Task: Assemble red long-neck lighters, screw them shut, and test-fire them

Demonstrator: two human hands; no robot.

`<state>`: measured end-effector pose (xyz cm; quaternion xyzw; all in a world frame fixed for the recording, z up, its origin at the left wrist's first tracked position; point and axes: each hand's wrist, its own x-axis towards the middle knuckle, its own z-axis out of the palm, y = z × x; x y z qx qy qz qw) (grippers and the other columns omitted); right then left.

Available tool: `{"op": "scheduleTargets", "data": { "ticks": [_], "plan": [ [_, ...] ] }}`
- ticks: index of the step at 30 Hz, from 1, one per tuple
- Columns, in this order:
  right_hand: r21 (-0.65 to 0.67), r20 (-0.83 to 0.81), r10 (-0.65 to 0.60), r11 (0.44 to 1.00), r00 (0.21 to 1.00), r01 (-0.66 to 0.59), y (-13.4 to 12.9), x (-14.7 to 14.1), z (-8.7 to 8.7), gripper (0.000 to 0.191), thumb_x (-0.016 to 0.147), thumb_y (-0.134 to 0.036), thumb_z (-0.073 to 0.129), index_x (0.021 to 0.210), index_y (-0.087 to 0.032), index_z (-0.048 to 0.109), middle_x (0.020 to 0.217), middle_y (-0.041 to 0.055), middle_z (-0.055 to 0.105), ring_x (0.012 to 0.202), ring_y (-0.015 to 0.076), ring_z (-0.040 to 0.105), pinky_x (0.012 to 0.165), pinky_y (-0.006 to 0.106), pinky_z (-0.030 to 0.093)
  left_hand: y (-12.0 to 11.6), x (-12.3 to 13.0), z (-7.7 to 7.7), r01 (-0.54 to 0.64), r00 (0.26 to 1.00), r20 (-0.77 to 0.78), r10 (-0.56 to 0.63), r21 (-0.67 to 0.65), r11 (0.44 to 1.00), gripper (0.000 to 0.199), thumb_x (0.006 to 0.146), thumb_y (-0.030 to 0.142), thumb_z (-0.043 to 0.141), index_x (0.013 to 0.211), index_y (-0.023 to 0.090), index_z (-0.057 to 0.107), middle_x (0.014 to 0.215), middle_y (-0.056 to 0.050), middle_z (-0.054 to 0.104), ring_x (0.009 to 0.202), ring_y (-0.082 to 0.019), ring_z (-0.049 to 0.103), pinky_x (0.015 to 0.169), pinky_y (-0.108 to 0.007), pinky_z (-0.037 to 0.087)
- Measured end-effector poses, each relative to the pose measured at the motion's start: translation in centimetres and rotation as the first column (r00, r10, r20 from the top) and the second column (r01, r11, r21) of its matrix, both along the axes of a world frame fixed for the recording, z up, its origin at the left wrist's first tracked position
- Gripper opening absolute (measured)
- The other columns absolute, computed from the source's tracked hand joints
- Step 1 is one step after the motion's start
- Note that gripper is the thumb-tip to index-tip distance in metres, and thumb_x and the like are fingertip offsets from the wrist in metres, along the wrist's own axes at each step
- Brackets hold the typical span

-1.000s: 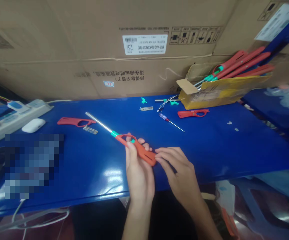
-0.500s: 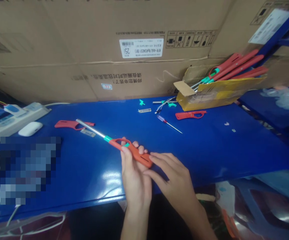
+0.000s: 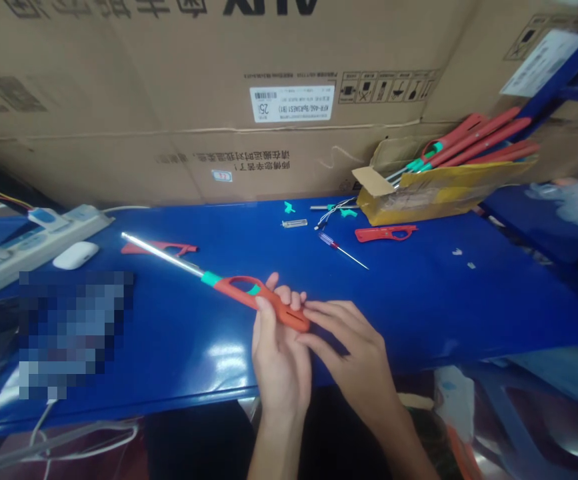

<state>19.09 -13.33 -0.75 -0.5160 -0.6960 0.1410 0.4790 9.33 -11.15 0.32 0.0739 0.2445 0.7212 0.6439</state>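
**Long-necked lighter held over the desk between two bare hands**

The lighter (image 3: 236, 295), orange-red with a green collar (image 3: 211, 278), is above the near half of the blue desk (image 3: 179, 347), its metal tube (image 3: 166, 257) slanting up to the left. The grip of the left hand (image 3: 281, 347) is clamped around the handle, thumb along the near side, fingers curled over the far side. The right hand (image 3: 356, 340) has thumb and fingers apart, fingertips at the handle's butt end; whether they press on it I cannot tell.

In view, the tube crosses in front of a red casing (image 3: 133, 250) on the desk, near a white case (image 3: 76, 255). Farther back lie a green piece (image 3: 289, 208), a small clear part (image 3: 295, 224), a screwdriver (image 3: 336, 247) and a second red casing (image 3: 383, 233). Behind that casing, a yellow-taped cardboard box (image 3: 439, 197) holds more red lighters (image 3: 483, 140), handles sticking out to the right.
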Motion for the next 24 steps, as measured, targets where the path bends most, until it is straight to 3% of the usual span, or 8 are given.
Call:
{"op": "scheduleTargets", "data": {
  "ticks": [5,8,10,12,14,16,19,24],
  "plan": [
    [0.016,0.133,0.088,0.996,0.987,-0.091,0.3,0.4,0.7,0.028,0.091,-0.031,0.072,0.119,-0.023,0.074,0.12,0.0049,0.076,0.109,0.0229,0.069,0.093,0.041,0.057,0.2,-0.3,-0.1,-0.037,0.998,0.051,0.037,-0.01,0.999,0.031,0.106,0.038,0.048,0.119,0.017,0.067,0.094,-0.003,0.054,0.087,-0.013,0.057,0.091,-0.028,0.053],
    [-0.053,0.113,0.164,0.986,0.98,-0.159,2.1,1.7,1.6,0.023,0.097,-0.032,0.064,0.114,-0.024,0.076,0.112,0.0039,0.079,0.101,0.021,0.073,0.088,0.036,0.057,0.3,-0.4,-0.1,-0.093,0.995,0.039,0.093,-0.018,0.996,0.032,0.106,0.039,0.045,0.119,0.018,0.066,0.095,-0.002,0.055,0.085,-0.013,0.057,0.088,-0.028,0.054],
    [-0.117,0.075,0.11,0.988,0.991,-0.101,4.3,3.2,2.5,0.024,0.101,-0.031,0.055,0.108,-0.022,0.077,0.099,0.0031,0.08,0.089,0.0181,0.075,0.081,0.03,0.058,0.5,-0.5,0.0,-0.097,0.994,0.043,0.098,-0.033,0.995,0.031,0.106,0.038,0.046,0.119,0.018,0.066,0.095,-0.002,0.055,0.083,-0.012,0.057,0.086,-0.027,0.054],
    [-0.095,0.212,-0.051,0.993,0.976,0.072,6.9,4.5,3.6,0.025,0.102,-0.031,0.054,0.108,-0.02,0.076,0.1,0.0053,0.079,0.09,0.0204,0.075,0.082,0.032,0.057,0.6,-0.5,0.1,-0.039,0.997,0.064,0.042,-0.05,0.998,0.032,0.106,0.038,0.047,0.12,0.017,0.066,0.093,-0.002,0.055,0.079,-0.011,0.056,0.082,-0.027,0.054],
    [-0.102,0.479,-0.121,0.976,0.869,0.192,9.5,5.1,4.5,0.029,0.101,-0.034,0.054,0.119,-0.018,0.071,0.116,0.01,0.074,0.105,0.0278,0.071,0.087,0.039,0.055,0.7,-0.5,0.3,0.044,0.995,0.089,-0.038,-0.062,0.997,0.034,0.106,0.039,0.046,0.121,0.016,0.065,0.088,-0.001,0.053,0.073,-0.01,0.053,0.077,-0.025,0.054],
    [-0.145,0.667,-0.096,0.956,0.739,0.255,11.8,4.8,4.9,0.037,0.1,-0.037,0.055,0.128,-0.014,0.065,0.126,0.0161,0.068,0.11,0.0335,0.069,0.087,0.044,0.055,0.7,-0.6,0.5,0.087,0.992,0.102,-0.08,-0.071,0.994,0.036,0.106,0.042,0.048,0.121,0.015,0.066,0.083,0.0,0.05,0.066,-0.008,0.049,0.07,-0.023,0.052],
    [-0.236,0.775,0.015,0.934,0.632,0.267,13.6,3.5,4.8,0.039,0.099,-0.026,0.054,0.133,-0.008,0.06,0.127,0.0229,0.065,0.109,0.0366,0.068,0.086,0.046,0.054,0.7,-0.7,0.6,0.083,0.991,0.109,-0.075,-0.069,0.994,0.036,0.104,0.045,0.05,0.121,0.017,0.066,0.077,0.003,0.045,0.06,-0.006,0.044,0.063,-0.02,0.048],
    [-0.325,0.699,0.142,0.936,0.701,0.135,12.0,3.4,4.6,0.032,0.097,-0.018,0.052,0.125,-0.014,0.066,0.114,0.0139,0.07,0.104,0.0269,0.069,0.09,0.039,0.053,0.7,-0.8,0.5,0.087,0.991,0.107,-0.081,-0.05,0.995,0.033,0.103,0.045,0.053,0.119,0.019,0.066,0.073,0.004,0.041,0.058,-0.007,0.042,0.06,-0.02,0.045]
  ]
}}
